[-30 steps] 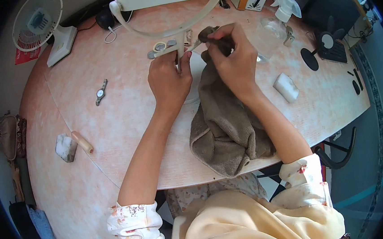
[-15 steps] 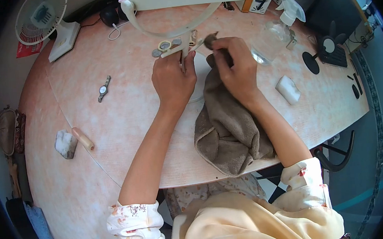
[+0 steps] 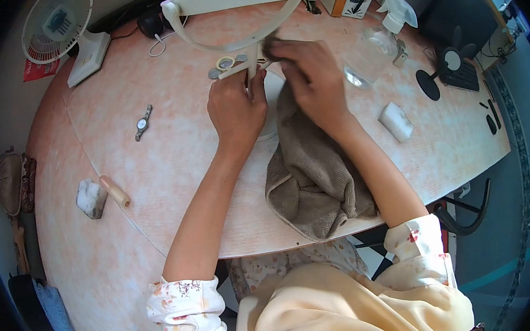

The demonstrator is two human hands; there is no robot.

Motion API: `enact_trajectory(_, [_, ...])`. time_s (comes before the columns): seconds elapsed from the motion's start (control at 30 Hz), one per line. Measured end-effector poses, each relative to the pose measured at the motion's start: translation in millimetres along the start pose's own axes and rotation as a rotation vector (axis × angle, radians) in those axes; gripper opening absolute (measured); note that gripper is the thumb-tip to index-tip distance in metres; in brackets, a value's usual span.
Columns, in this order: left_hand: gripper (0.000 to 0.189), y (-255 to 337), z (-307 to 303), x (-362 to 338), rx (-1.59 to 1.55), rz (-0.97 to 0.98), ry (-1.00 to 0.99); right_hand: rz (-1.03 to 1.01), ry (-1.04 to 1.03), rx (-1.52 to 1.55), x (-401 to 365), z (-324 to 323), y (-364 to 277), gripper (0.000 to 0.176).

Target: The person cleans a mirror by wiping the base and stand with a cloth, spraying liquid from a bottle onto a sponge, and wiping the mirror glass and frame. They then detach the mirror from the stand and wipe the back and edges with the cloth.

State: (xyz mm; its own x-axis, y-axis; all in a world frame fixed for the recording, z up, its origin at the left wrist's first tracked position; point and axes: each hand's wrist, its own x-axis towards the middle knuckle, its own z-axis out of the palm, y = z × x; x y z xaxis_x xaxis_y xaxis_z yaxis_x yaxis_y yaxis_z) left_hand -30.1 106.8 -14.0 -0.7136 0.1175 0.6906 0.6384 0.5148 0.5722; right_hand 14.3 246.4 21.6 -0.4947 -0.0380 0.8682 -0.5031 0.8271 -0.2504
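Diagonally, towel [image 3: 307,165] stretched away toward lamp stem [image 3: 252,69], left hand [image 3: 236,110] clamped on stem, right hand [image 3: 312,81] clutching towel's far end.

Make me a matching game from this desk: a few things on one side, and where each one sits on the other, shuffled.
Things:
1 wristwatch
2 fan
3 towel
4 lamp stem

Places:
A gripped in the left hand
B under the right hand
C far left corner of the table
D lying alone, left of both hands

Pairs: 1-D, 2-C, 3-B, 4-A.
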Motion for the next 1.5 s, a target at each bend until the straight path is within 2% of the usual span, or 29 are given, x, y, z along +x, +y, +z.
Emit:
enact_trajectory(0.03, [0.014,3.0,-0.8,0.4,-0.031,-0.014,-0.002,-0.086,-0.059,-0.028,3.3,5.9,-1.1,0.027])
enact_trajectory(0.27, [0.014,0.8,0.0,-0.1,-0.035,-0.024,0.001,0.044,-0.341,0.053,21.1,8.0,16.0,0.02])
enact_trajectory(0.37, [0.014,0.0,-0.9,0.6,-0.014,0.002,0.006,-0.001,-0.297,-0.123,19.1,19.6,12.2,0.017])
enact_trajectory(0.47, [0.015,2.9,-1.0,0.5,-0.086,-0.025,0.02,0.047,-0.287,-0.201,20.0,24.4,4.9,0.017])
enact_trajectory(0.57, [0.015,-3.9,-0.6,-2.5,0.029,0.0,-0.016,0.24,-0.325,-0.241,28.2,31.5,5.4,0.018])
enact_trajectory(0.77, [0.016,0.1,-1.7,-1.1,-0.004,0.001,-0.008,-0.051,-0.283,-0.023,13.1,6.1,15.1,0.02])
enact_trajectory(0.87, [0.015,-1.5,0.8,-0.7,-0.034,0.038,0.046,-0.019,-0.369,-0.062,18.5,4.0,12.3,0.021])
enact_trajectory(0.97, [0.014,-1.4,0.8,-1.6,0.0,0.004,0.018,-0.032,-0.388,-0.17,24.3,13.6,9.9,0.023])
enact_trajectory(1.07, [0.013,-1.8,-0.5,-0.8,0.002,-0.005,0.008,0.017,-0.38,-0.241,26.5,22.1,7.9,0.025])
enact_trajectory(1.17, [0.015,-2.0,-0.3,-0.9,0.025,0.041,0.021,0.218,-0.376,-0.198,33.0,26.6,4.3,0.027])
enact_trajectory(1.27, [0.016,-0.6,-0.9,-1.1,-0.013,-0.008,0.018,-0.018,-0.285,-0.199,19.0,24.3,7.5,0.026])
enact_trajectory(1.37, [0.016,2.6,-2.5,-0.9,-0.013,-0.029,-0.011,-0.045,-0.255,-0.014,7.8,15.7,15.8,0.027])
enact_trajectory(1.47, [0.017,-0.1,0.4,-0.7,-0.004,-0.016,0.027,-0.12,-0.207,-0.071,10.6,23.4,20.3,0.027])
enact_trajectory(1.5, [0.017,-0.6,0.7,-1.5,0.003,-0.01,0.028,-0.052,-0.198,-0.071,10.9,24.3,15.8,0.027])
